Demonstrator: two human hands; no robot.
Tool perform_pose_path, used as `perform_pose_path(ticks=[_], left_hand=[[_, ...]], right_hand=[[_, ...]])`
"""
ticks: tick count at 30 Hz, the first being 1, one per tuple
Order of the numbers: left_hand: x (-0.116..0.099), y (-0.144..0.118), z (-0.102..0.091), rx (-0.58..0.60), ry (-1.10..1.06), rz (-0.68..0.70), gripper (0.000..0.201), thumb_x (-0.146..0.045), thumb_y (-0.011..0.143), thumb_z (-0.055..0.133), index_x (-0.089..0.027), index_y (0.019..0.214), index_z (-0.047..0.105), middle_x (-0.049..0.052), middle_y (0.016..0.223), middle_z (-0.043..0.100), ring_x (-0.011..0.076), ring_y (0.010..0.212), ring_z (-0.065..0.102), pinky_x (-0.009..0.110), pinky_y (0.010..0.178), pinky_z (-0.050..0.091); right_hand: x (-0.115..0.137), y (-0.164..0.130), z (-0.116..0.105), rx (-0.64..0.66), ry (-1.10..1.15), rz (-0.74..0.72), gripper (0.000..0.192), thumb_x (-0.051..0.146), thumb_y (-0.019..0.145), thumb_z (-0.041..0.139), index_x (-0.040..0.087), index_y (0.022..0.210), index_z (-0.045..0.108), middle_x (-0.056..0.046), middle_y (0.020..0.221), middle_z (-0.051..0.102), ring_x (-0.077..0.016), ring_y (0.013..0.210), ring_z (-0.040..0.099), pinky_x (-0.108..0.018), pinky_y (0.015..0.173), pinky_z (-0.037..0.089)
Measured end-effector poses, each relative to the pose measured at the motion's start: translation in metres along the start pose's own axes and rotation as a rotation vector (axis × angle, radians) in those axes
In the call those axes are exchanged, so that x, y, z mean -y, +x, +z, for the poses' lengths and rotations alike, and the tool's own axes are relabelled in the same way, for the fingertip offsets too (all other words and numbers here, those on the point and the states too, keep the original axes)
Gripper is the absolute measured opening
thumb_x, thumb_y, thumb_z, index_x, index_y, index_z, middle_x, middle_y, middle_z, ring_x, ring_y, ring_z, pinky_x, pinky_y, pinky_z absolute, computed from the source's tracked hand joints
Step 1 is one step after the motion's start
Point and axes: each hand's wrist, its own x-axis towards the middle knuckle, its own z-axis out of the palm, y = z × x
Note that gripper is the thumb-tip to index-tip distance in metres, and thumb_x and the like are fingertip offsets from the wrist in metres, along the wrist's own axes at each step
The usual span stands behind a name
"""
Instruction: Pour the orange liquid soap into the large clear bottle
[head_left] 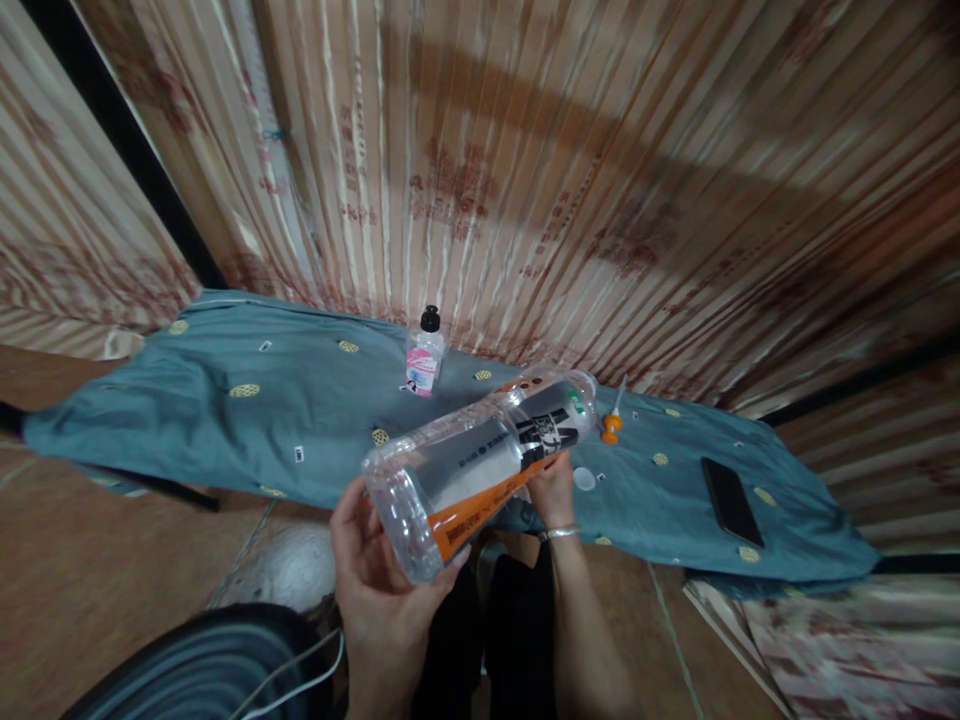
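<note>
Both hands grip a clear bottle point(480, 460) lying tilted: left hand point(375, 570) at its base, right hand point(553, 490) under its neck.

On the cloth point(225, 420), the small bottle point(424, 352) stands left of the phone point(731, 500), seemingly.

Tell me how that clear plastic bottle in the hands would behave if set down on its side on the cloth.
The clear bottle looks empty, so probably light and easily nudged. Its round body would likely roll on the blue cloth. The thin plastic may dent under the left hand and right hand.
</note>
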Motion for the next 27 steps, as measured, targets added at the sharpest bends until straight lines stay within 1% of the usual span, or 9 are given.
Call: perform_pose_path(ticks=[3,6,9,13,17,23,27], left_hand=[[0.0,0.0,0.0,-0.012,-0.011,-0.002,0.088,-0.02,0.049,0.098,-0.024,0.13,0.064,0.009,0.121,0.071,0.0279,0.102,0.074,0.033,0.081,0.063],[-0.002,-0.001,0.002,-0.021,-0.014,-0.002,0.087,-0.021,0.049,0.098,-0.024,0.129,0.064,0.009,0.119,0.072,0.0266,0.1,0.074,0.031,0.08,0.063],[-0.006,-0.002,0.006,-0.053,-0.026,-0.037,0.085,-0.024,0.052,0.098,-0.024,0.13,0.064,0.008,0.12,0.072,0.0263,0.102,0.074,0.031,0.081,0.062],[-0.011,-0.005,0.011,-0.058,-0.021,-0.055,0.086,-0.027,0.052,0.098,-0.022,0.131,0.062,0.01,0.121,0.071,0.0285,0.106,0.073,0.034,0.084,0.062],[-0.014,-0.006,0.012,-0.07,0.003,-0.071,0.084,-0.029,0.056,0.096,-0.023,0.132,0.062,0.01,0.123,0.07,0.0293,0.109,0.072,0.037,0.087,0.062],[-0.013,-0.007,0.011,-0.075,-0.007,-0.086,0.084,-0.029,0.055,0.097,-0.024,0.131,0.062,0.01,0.125,0.069,0.0298,0.11,0.071,0.038,0.089,0.061],[-0.014,-0.006,0.012,-0.075,-0.025,-0.092,0.085,-0.028,0.054,0.097,-0.024,0.131,0.062,0.01,0.124,0.069,0.0295,0.11,0.071,0.037,0.089,0.061]], right_hand=[[0.005,-0.001,0.0,0.031,0.058,0.002,0.058,0.052,0.062,0.079,0.022,0.106,0.056,-0.011,0.101,0.077,-0.0306,0.095,0.073,-0.039,0.08,0.059],[0.009,-0.001,0.0,0.025,0.075,0.02,0.06,0.052,0.063,0.077,0.02,0.109,0.056,-0.013,0.1,0.078,-0.031,0.095,0.074,-0.039,0.079,0.06],[0.011,-0.001,0.001,0.028,0.087,0.019,0.064,0.052,0.064,0.074,0.017,0.113,0.055,-0.016,0.104,0.077,-0.032,0.099,0.075,-0.04,0.082,0.06],[0.007,0.0,0.0,0.025,0.052,0.008,0.067,0.054,0.062,0.075,0.018,0.114,0.054,-0.017,0.108,0.076,-0.0325,0.101,0.074,-0.042,0.087,0.059],[0.002,0.0,0.0,0.009,0.0,-0.001,0.063,0.054,0.061,0.075,0.02,0.11,0.055,-0.015,0.106,0.076,-0.0316,0.099,0.073,-0.041,0.085,0.058],[-0.002,0.0,0.001,-0.024,-0.011,-0.013,0.051,0.051,0.06,0.077,0.025,0.097,0.053,-0.009,0.092,0.076,-0.0294,0.088,0.072,-0.039,0.076,0.057],[0.0,0.0,0.001,-0.021,0.006,-0.011,0.05,0.05,0.06,0.078,0.025,0.096,0.052,-0.008,0.092,0.075,-0.0292,0.089,0.072,-0.039,0.078,0.057]])
